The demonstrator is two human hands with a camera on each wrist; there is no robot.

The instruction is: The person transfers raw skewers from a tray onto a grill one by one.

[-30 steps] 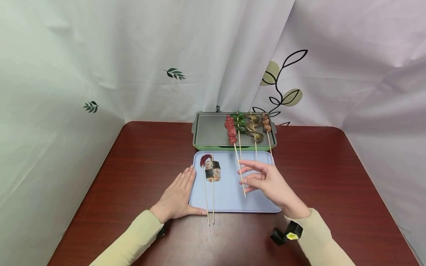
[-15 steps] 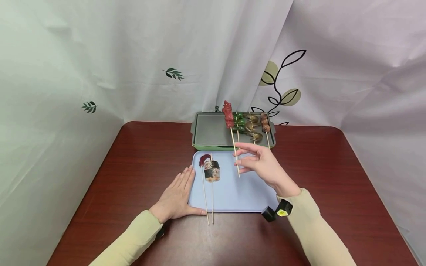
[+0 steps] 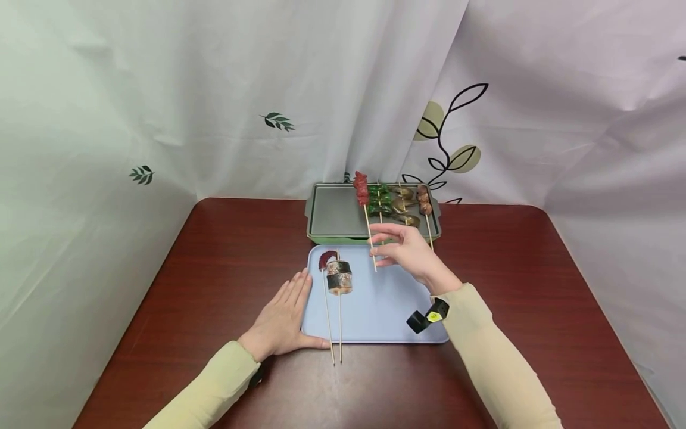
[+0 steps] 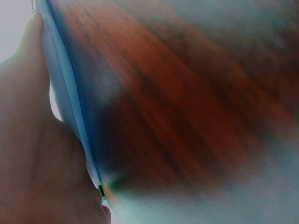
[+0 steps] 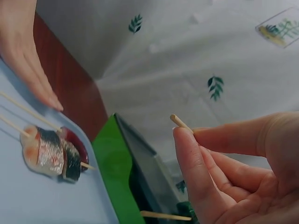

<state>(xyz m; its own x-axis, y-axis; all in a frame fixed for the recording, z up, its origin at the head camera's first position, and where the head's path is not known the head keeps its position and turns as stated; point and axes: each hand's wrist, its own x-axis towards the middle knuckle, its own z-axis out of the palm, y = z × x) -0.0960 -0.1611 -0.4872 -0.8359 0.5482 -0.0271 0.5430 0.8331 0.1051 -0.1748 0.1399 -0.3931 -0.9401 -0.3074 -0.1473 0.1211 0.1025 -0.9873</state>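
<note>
My right hand (image 3: 387, 248) pinches the wooden stick of a red meat skewer (image 3: 361, 192) and holds it tilted above the green grill pan (image 3: 334, 215). The stick's end (image 5: 176, 121) shows between my thumb and fingers in the right wrist view. My left hand (image 3: 284, 316) lies flat on the table, fingers straight, against the left edge of the pale blue tray (image 3: 375, 310). Two skewers lie on the tray's left side: a fish-slice skewer (image 3: 340, 276) and a dark red one (image 3: 326, 260). The fish slice (image 5: 46, 151) also appears in the right wrist view.
On the grill pan's right side lie a green pepper skewer (image 3: 379, 200), a mushroom skewer (image 3: 403, 205) and a brown meat skewer (image 3: 425, 201). A dark red table (image 3: 225, 256) carries everything. White curtains (image 3: 214, 89) close the back and sides.
My right hand has lifted the red meat skewer off the pan and tray and carried it up and leftward. The left hand has stayed put.
</note>
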